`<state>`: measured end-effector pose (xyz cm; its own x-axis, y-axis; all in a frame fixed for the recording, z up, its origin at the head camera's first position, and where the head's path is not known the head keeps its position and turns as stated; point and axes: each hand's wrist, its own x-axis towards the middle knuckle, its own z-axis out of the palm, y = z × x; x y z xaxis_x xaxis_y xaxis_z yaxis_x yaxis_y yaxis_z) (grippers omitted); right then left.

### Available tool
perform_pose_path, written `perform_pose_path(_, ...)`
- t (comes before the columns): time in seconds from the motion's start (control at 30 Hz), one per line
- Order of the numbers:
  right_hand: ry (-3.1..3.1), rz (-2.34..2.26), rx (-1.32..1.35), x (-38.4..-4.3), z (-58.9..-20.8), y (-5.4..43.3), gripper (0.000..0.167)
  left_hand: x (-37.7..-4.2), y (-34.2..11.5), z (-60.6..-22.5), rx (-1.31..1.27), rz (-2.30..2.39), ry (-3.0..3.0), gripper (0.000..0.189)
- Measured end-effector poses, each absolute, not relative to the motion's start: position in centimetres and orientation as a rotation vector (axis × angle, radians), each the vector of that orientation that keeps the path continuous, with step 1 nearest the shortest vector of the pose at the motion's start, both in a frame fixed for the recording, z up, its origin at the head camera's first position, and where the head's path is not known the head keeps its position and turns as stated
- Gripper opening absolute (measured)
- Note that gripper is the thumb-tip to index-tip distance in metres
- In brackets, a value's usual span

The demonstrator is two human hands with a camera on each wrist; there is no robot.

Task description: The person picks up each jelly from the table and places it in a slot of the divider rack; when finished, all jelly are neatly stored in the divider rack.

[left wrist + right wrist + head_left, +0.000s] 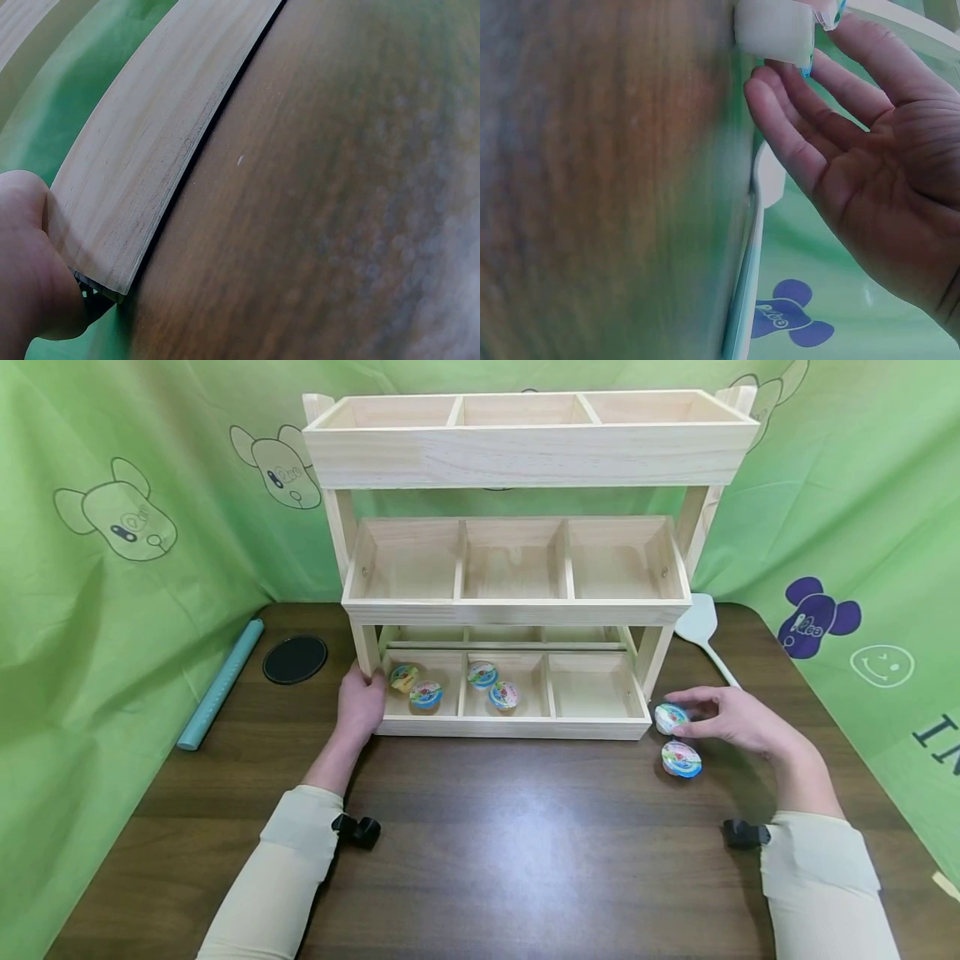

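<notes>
My left hand (362, 700) grips the left end of the bottom tray of a wooden three-tier shelf (517, 614); in the left wrist view, its fingers are mostly hidden behind the tray's corner. At the shelf's right, my right hand (738, 720) pinches a small jelly cup (671, 718) with a printed lid between thumb and fingers. Another jelly cup (681, 760) sits on the table just in front of it. In the bottom tray, the left compartment holds a yellow-lidded cup (404, 677) and a blue-lidded cup (426, 695). Two more cups (482, 674) are in the middle compartment.
A white fly swatter (697, 620) lies behind my right hand. Left of the shelf are a round black disc (295, 660) and a light-blue tube (221, 685) on the brown table (517, 852). Green printed cloth (112, 610) hangs around the table.
</notes>
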<state>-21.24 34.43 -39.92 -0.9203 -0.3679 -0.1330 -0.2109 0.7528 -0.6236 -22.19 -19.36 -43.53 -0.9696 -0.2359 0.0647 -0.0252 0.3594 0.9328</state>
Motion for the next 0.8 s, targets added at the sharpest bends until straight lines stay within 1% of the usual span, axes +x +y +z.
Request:
perform_pose_path(0.1, 2.703, -0.941, -0.474, -21.15, -39.77, 34.27, 0.056, -22.19, -19.33, -43.52, 0.238, -1.661, -2.430, 0.046)
perform_pose_path(0.3, 2.695, -0.932, -0.490, -21.26, -39.74, 34.17, 0.050, -22.22, -19.35, -43.53, 0.241, -1.664, -2.431, 0.047)
perform_pose_path(0.8, 2.701, -0.898, -0.490, -21.39, -39.95, 34.02, 0.053, -22.15, -19.30, -43.50, 0.241, -1.674, -2.421, 0.045)
